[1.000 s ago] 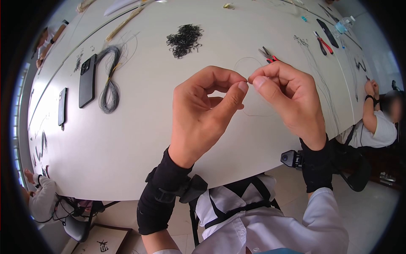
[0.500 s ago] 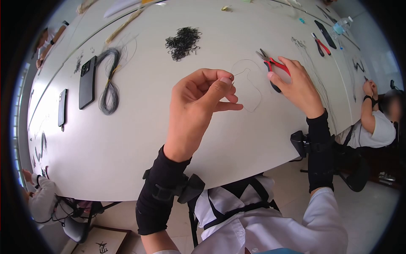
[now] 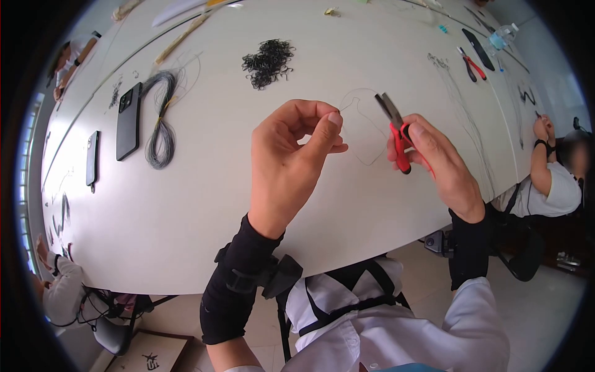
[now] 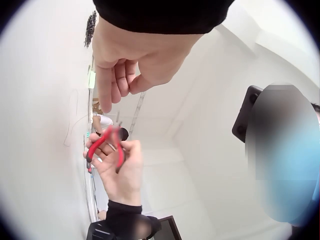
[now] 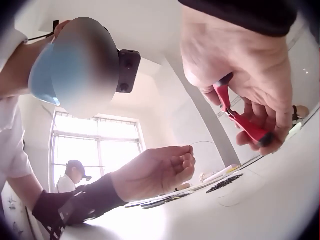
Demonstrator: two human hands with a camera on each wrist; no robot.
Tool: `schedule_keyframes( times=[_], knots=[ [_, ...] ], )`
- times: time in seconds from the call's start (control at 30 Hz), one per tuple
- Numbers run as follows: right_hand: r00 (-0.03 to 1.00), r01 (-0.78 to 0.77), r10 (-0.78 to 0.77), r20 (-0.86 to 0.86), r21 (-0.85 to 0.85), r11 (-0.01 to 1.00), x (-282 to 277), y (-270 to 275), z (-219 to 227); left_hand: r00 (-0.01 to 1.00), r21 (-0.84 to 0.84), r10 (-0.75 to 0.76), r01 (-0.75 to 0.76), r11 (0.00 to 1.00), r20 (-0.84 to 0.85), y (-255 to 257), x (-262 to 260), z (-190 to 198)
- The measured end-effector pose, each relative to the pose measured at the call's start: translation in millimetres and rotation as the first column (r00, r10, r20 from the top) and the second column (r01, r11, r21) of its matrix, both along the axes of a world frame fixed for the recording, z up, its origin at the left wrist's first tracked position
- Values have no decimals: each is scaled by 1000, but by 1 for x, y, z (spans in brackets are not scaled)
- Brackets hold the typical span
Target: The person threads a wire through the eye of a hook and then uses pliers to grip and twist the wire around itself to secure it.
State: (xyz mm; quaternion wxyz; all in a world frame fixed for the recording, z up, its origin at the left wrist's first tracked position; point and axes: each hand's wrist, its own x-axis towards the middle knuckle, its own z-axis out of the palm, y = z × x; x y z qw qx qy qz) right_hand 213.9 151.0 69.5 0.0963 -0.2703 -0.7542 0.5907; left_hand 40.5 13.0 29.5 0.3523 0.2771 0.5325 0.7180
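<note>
In the head view my left hand (image 3: 288,161) pinches a thin wire (image 3: 370,165) between thumb and index fingertip, its length looping away to the right over the table. Whatever else sits between those fingertips is hidden. My right hand (image 3: 447,164) grips red-and-black pliers (image 3: 398,146) by the handles, beside the wire loop, with the metal nose pointing up and away. The handles (image 4: 120,156) stand spread in the left wrist view. From the right wrist, the pliers (image 5: 250,128) lie across the curled fingers, and a fine strand (image 5: 202,142) rises from the left fingertips.
A heap of small black hooks (image 3: 268,64) lies beyond my left hand. To the left are a wire coil (image 3: 162,127) and two phones, one large (image 3: 128,121). More wires (image 3: 462,96) and second pliers (image 3: 472,64) lie right. Another person (image 3: 551,167) sits at the right edge.
My right hand has left the left fingertips, moved right to the pliers on the table and picked them up. My left hand has shifted slightly left, still pinching the wire.
</note>
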Motion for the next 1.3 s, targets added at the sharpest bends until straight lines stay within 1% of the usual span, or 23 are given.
schedule_keyframes(
  times=[0.1, 0.13, 0.23, 0.33, 0.43, 0.53, 0.63, 0.73, 0.83, 0.93, 1.03, 1.13, 1.23, 1.3],
  knots=[
    [994, -42, 53, 96, -118, 992, -3, -19, 1, 996, -11, 44, -45, 999, -75, 0, 1, 0],
    [995, -34, 45, 87, -122, 992, -5, -21, -2, 994, -14, 56, -57, 998, -96, 0, 2, 0],
    [998, -7, 14, 55, -133, 991, -12, -25, -7, 993, 9, 90, -89, 996, -82, 1, 4, -2],
    [998, -13, 22, 57, -158, 987, -16, -28, -1, 983, -31, 85, -91, 995, -162, -1, 3, -1],
    [999, 19, -14, 51, -96, 995, -21, -32, 0, 983, -40, 84, -92, 995, -165, -1, 3, 0],
    [999, 34, -32, 23, -89, 995, -23, -35, 0, 984, -27, 79, -85, 996, -161, -2, 2, -1],
    [998, 45, -51, -32, -163, 986, -22, -35, -3, 988, -12, 69, -71, 997, -136, -2, 2, -3],
    [996, 52, -66, -58, -217, 975, -23, -37, -6, 980, -15, 86, -91, 996, -180, -1, 2, -5],
    [995, 66, -83, -58, -253, 965, -23, -39, -6, 973, -28, 117, -125, 992, -201, 0, 4, -3],
    [994, 66, -87, -63, -273, 960, -23, -39, -7, 958, 12, 185, -187, 982, -220, 3, 6, -6],
    [991, 91, -118, -56, -345, 934, -22, -37, -8, 961, 19, 188, -188, 982, -204, 4, 7, -2],
    [990, 78, -114, -78, -366, 927, -20, -34, -9, 994, -2, 68, -68, 998, -91, 2, 1, -4],
    [991, 73, -109, -73, -377, 923, -19, -32, -10, 994, -2, -23, 23, 1000, 103, 0, 0, 1],
    [993, 77, -103, -52, -364, 928, -18, -31, -9, 991, -2, -39, 40, 999, 129, 0, 0, 1]
  ],
)
